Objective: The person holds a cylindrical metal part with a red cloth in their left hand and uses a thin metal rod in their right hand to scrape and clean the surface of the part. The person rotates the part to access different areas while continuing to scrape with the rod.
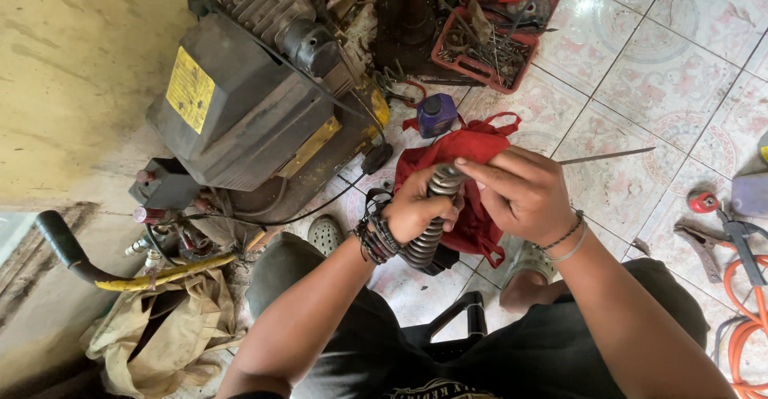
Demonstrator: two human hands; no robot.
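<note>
Item, largest first: grey-black compressor [240, 103] at upper left on the tiled floor [664, 71], finned cylinder head at its top, a yellow rectangular label [190, 89] on the near sloping face and a yellow strip along its lower edge; a black cable runs across its front. Beside it at lower left, a black-gripped handle with a yellow hose [160, 273] over a crumpled khaki cloth [160, 327]. Red plastic tray [492, 35] of loose metal hardware at top centre, next to a dark post base. Red cloth bag [472, 147] on the floor directly behind the hands, a small dark bottle [437, 113] with a purple label just above it. Orange hose [748, 319] and pliers [704, 243] at the right edge; a thin metal rod [604, 157] lies on the tiles right of the bag. Principal item: coil spring [432, 223], dark steel, held above the person's lap in front of the bag, long axis near upright, leaning slightly, upper end away from the person, lower end toward the knees. Left hand [412, 211], fingers closed round the spring's middle, wrist wearing dark bracelets. Right hand [520, 195], fingers pinching at the spring's top end, wrist wearing thin bracelets.
</note>
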